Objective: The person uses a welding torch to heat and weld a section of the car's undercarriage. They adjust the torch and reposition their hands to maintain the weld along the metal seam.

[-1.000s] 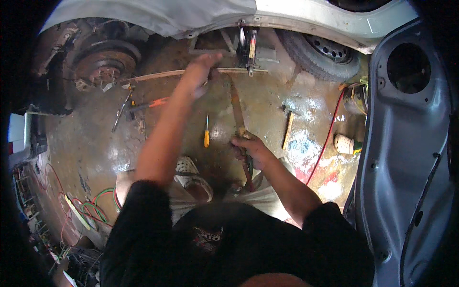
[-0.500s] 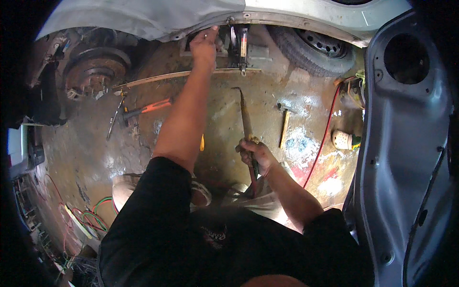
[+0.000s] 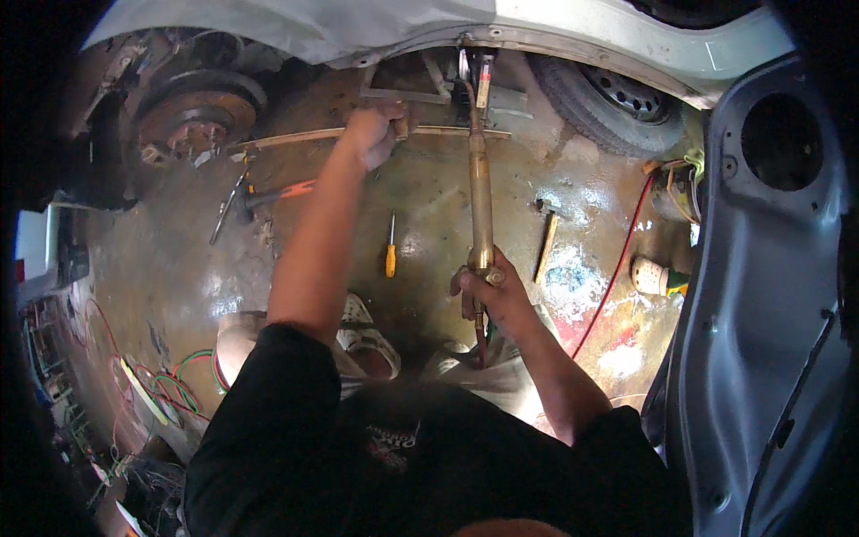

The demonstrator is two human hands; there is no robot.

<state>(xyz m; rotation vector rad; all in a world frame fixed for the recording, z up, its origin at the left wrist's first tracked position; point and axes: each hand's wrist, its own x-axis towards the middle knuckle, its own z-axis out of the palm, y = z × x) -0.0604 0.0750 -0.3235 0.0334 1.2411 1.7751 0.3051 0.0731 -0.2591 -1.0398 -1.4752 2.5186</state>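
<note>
My right hand [image 3: 483,295] grips a long brass gas torch [image 3: 480,197] with hoses at its lower end; its curved tip rises in front of a black jack-like cylinder [image 3: 485,72] under the car body's pale sill [image 3: 501,39]. My left hand [image 3: 374,136] is closed beside a long thin wooden strip [image 3: 295,138], left of the torch; what is in its fingers, if anything, I cannot make out. Below, on the concrete floor, lie a yellow screwdriver [image 3: 391,258] and, to the right, a wooden-handled hammer [image 3: 546,246].
A rusty brake disc [image 3: 197,112] is upper left, a wheel [image 3: 608,116] upper right. A grey door [image 3: 752,313] stands along the right. An orange-handled tool [image 3: 286,191], a bucket [image 3: 671,192], a clog [image 3: 649,276] and coiled hoses [image 3: 179,385] are on the floor.
My left hand went up to the car's edge, then came back down. The torch has swung more upright and its tip has risen toward the cylinder under the sill.
</note>
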